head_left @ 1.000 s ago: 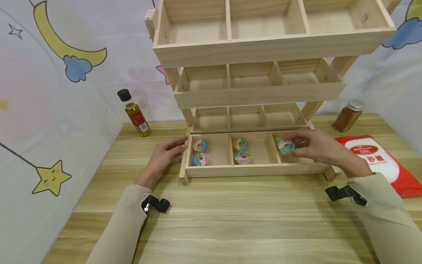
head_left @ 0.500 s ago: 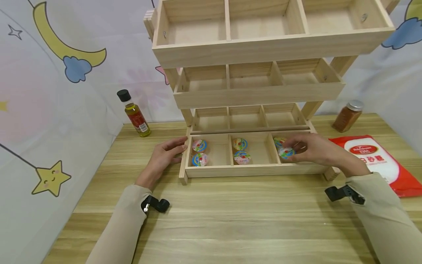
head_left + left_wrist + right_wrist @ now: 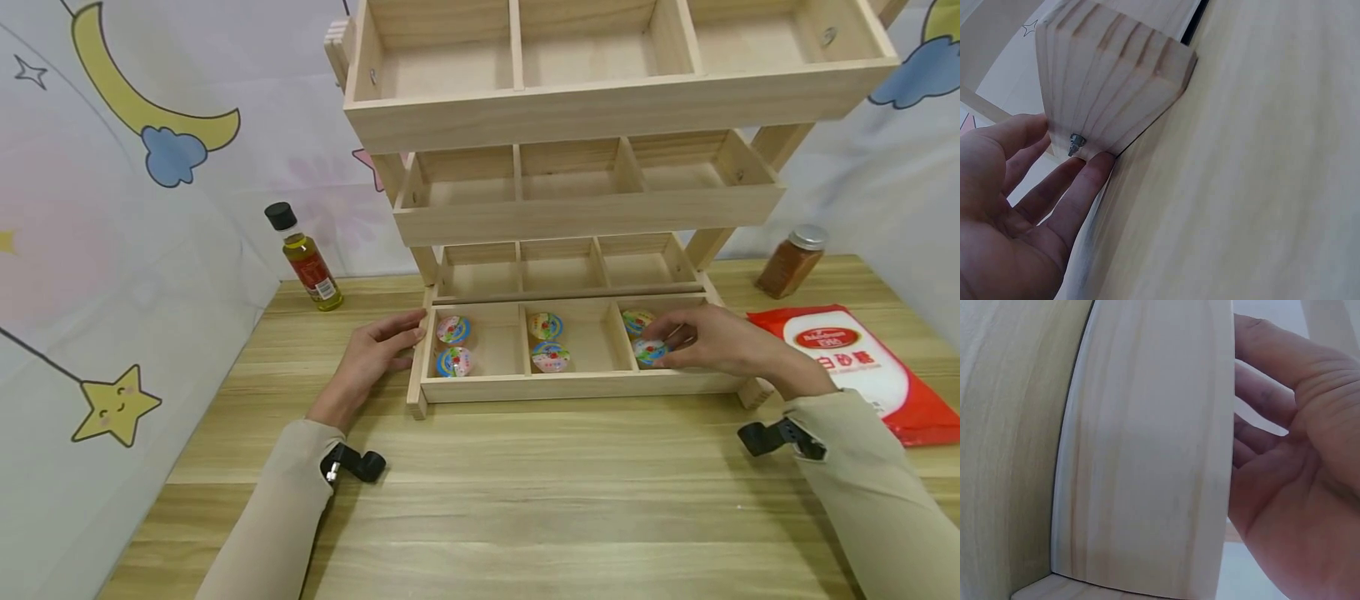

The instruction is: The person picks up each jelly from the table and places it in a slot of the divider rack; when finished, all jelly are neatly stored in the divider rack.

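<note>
In the bottom tray's right compartment, my right hand point(image 3: 712, 340) pinches a small jelly cup point(image 3: 648, 352) with a printed foil lid. Just behind that cup sits another jelly cup point(image 3: 634, 322). In the right wrist view the tray's front board point(image 3: 1147, 450) hides the right fingertips point(image 3: 1254, 331) and the cup. My left hand point(image 3: 375, 354) rests its fingertips on the left side of the wooden rack point(image 3: 417, 392), fingers fairly straight. The left wrist view has these fingers point(image 3: 1085, 194) touching the wooden side piece point(image 3: 1116, 69) near a metal bolt.
Two jelly cups point(image 3: 453, 330) stand in the left compartment and two jelly cups point(image 3: 551, 357) in the middle one. Three divided tiers point(image 3: 585, 212) rise above. An oil bottle point(image 3: 311, 267) stands left; a spice jar point(image 3: 792, 262) and red-white bag point(image 3: 855, 358) lie right.
My right hand has brought its jelly cup down and toward the front of the right compartment, uncovering the cup behind it. My left hand stays at the rack's side.
</note>
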{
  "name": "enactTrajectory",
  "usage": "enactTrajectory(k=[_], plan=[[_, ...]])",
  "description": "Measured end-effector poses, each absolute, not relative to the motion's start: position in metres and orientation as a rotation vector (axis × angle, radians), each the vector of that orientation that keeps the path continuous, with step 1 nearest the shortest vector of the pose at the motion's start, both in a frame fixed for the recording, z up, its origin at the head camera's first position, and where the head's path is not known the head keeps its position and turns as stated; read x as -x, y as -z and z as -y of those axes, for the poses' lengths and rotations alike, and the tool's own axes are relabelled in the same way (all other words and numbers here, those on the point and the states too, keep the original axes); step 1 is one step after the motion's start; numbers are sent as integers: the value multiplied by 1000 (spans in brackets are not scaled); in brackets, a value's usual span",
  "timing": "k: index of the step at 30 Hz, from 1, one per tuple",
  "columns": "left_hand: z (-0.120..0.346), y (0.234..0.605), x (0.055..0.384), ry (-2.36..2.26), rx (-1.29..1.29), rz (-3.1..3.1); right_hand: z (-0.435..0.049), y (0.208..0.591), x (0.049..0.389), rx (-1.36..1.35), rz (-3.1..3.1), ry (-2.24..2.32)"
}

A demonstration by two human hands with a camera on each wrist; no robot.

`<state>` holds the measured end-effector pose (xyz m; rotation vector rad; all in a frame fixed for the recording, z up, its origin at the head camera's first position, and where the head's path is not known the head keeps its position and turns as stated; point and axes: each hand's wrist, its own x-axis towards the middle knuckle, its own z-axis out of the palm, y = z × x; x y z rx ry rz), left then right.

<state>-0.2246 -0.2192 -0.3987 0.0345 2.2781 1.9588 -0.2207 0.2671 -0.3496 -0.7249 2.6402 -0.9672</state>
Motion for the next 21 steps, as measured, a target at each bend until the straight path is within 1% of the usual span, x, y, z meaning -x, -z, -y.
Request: enactTrajectory(k=[17,21], plan=[[217,400,227,-1976,-48,-2267,-272,351,220,702,-2596,1012],[216,403,227,-1976,-48,-2266,-278,347,215,613,-2663,924]])
